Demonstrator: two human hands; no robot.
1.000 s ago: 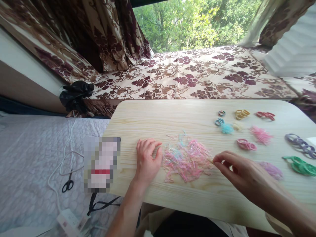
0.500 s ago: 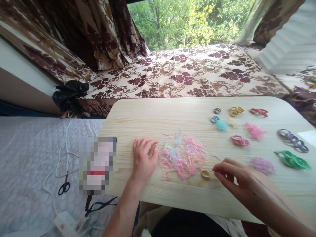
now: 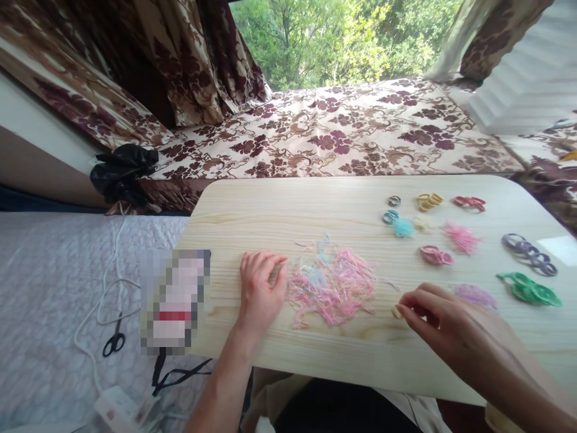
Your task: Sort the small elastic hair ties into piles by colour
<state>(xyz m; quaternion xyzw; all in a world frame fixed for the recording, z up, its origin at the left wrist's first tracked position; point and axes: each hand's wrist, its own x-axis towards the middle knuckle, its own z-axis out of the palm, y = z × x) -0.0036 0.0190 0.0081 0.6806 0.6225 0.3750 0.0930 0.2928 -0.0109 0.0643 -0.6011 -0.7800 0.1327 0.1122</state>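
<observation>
My right hand point(image 3: 439, 316) pinches a small yellow hair tie point(image 3: 396, 311) between thumb and fingertips, close over the table; the fingers hide part of it. Flat on the wood, left of a loose heap of pink shredded strips point(image 3: 338, 288) with some blue ones mixed in, rests my left hand point(image 3: 262, 282). Its fingers are slightly bent, the thumb stands apart, and nothing is in it. Just behind my right hand lies a small heap of purple strips point(image 3: 476, 295).
On the table's point(image 3: 279, 216) right lie yellow hair ties point(image 3: 430, 202), red hair ties point(image 3: 469, 203), pink hair ties point(image 3: 436, 255), purple hair ties point(image 3: 529, 254), green hair ties point(image 3: 531, 289) and blue strips point(image 3: 402, 227). Scissors point(image 3: 114, 343) lie off the table at left.
The yellow hair tie lay on the table beside the pink heap; now my right hand holds it and has shifted slightly right. My left hand stays in place.
</observation>
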